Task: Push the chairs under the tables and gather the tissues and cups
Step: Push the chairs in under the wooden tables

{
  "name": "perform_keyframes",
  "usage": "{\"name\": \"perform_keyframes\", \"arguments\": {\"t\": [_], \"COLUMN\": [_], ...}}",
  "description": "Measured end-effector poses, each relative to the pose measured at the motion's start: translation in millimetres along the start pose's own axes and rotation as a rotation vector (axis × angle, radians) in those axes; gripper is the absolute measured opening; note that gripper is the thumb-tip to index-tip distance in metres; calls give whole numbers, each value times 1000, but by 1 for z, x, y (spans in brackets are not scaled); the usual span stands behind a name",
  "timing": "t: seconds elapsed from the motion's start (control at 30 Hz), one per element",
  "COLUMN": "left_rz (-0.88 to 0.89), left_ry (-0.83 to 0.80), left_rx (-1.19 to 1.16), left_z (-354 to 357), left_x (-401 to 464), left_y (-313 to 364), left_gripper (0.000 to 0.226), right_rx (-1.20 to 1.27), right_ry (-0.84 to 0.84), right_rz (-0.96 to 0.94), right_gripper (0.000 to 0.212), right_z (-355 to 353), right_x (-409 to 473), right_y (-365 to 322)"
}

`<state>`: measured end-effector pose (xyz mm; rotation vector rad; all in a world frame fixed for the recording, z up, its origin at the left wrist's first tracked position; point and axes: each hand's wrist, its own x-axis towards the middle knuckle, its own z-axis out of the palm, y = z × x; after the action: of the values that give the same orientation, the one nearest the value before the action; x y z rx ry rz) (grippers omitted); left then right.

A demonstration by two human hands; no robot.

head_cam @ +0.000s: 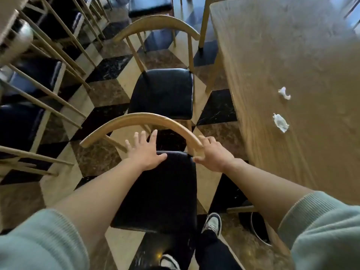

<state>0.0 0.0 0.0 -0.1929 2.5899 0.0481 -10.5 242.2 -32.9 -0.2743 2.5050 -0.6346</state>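
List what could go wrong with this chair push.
The right hand grips the very end of the near chair's backrest while the left hand lies open, so the chair may twist. Pushed straight ahead, it could hit the second chair. Jolting the table might shift the tissues.

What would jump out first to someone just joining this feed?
Both hands on the near chair: the right hand grips its curved wooden backrest, the left hand lies open at the seat edge. To the right, two crumpled tissues lie on the wooden table.
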Motion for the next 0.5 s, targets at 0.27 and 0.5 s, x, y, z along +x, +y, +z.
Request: {"name": "perform_keyframes", "arguments": {"t": [0.27,0.5], "left_rz": [43,377], "left_ry": [57,-55], "left_rx": [145,165], "left_z": [-30,-44], "left_x": [110,172], "left_y": [-98,-117], "left_gripper": [112,107], "right_rx": [-31,-154], "right_ry": [156,374], "right_rz": [268,587], "right_gripper": [38,53], "right_z": [22,59], "right_x": [58,77], "right_y": [-38,-88]}}
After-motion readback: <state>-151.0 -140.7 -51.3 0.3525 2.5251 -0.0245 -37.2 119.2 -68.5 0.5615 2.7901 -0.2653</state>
